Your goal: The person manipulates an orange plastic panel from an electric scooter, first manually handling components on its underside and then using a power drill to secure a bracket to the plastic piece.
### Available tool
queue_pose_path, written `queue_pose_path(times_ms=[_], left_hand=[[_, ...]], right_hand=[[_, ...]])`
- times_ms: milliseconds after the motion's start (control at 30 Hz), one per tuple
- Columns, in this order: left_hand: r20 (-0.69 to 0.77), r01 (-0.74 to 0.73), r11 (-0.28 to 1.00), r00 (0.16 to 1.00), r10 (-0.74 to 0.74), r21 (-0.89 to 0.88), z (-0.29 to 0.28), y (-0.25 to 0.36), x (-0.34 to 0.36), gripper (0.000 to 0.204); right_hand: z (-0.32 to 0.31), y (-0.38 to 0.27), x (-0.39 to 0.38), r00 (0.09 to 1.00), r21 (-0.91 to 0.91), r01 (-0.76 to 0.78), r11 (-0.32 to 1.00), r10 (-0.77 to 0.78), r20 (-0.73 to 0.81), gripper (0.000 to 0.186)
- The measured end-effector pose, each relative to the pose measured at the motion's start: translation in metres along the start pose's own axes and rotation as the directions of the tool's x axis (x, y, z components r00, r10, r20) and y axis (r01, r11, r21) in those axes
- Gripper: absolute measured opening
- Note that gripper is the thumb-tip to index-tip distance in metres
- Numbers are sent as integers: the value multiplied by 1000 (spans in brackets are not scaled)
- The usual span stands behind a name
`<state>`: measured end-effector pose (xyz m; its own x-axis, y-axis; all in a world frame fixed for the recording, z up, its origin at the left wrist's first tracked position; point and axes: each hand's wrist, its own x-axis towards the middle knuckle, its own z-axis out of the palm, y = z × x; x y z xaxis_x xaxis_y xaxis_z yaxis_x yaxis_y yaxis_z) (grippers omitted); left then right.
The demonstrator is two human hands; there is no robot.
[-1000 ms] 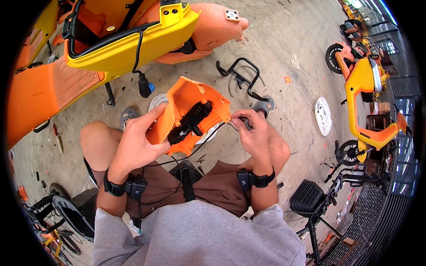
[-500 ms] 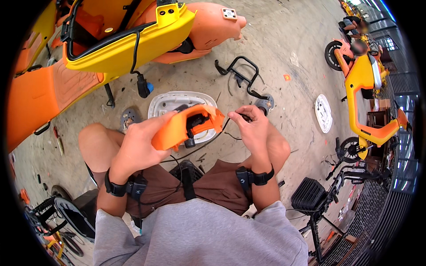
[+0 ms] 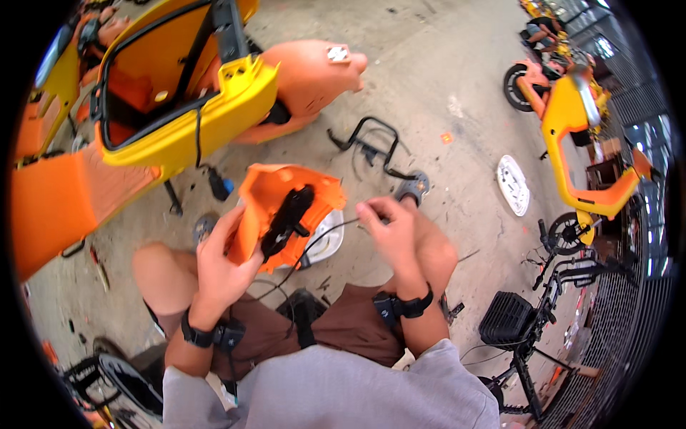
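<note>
My left hand [image 3: 227, 266] grips an orange plastic shell [image 3: 259, 187] by its left side, fingers behind it and thumb at the near edge. The shell's hollow inside faces me, showing a black fitting [image 3: 289, 218] set in it. From beside the fitting runs a thin black cable [image 3: 323, 234] toward my right hand [image 3: 386, 227]. My right thumb and index finger pinch the cable's end, slightly blurred. Under the shell, a white plastic tub-like cover [image 3: 329, 243] lies on the floor, mostly hidden.
A yellow and orange scooter body [image 3: 164, 136] stands at the left, a cable with a blue-ended connector [image 3: 219, 184] hanging from it. Ahead lies a black tubular frame [image 3: 379, 143]. To the right are a white cover [image 3: 512, 186], a yellow scooter [image 3: 564, 150] and a black basket [image 3: 506, 317]. Someone [image 3: 543, 32] sits far off.
My left hand has tilted the orange shell so its inside opens toward me. My right hand has come slightly left and down with the cable. The whole view has shifted a little.
</note>
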<state>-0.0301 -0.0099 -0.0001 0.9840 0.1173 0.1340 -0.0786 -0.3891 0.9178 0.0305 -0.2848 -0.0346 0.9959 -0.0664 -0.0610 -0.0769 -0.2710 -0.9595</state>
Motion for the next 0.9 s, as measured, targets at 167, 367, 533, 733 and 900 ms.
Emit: queue_pose_path(times_ms=[167,367,533,733,900], left_hand=[[-217,-5,997,976,-12,-77,1,-1,-6,47],[-422,-87,974,907,-10,-209,1,-22,-17,45],[-571,-156,945,820,-38,-286,3,-18,-10,40],[-601,-196,867,787,-140,-458,10,4,8,32],[-458,-148,700,845,-278,-698,21,9,16,38]], right_hand=[[2,4,-2,986,-167,117,979,-95,137,31],[-2,5,1,885,-258,380,888,-268,381,25],[7,-4,-5,782,-128,383,915,-248,572,20],[18,-26,-17,863,-67,180,981,-125,489,31],[29,-18,-19,838,179,48,983,-137,528,39]])
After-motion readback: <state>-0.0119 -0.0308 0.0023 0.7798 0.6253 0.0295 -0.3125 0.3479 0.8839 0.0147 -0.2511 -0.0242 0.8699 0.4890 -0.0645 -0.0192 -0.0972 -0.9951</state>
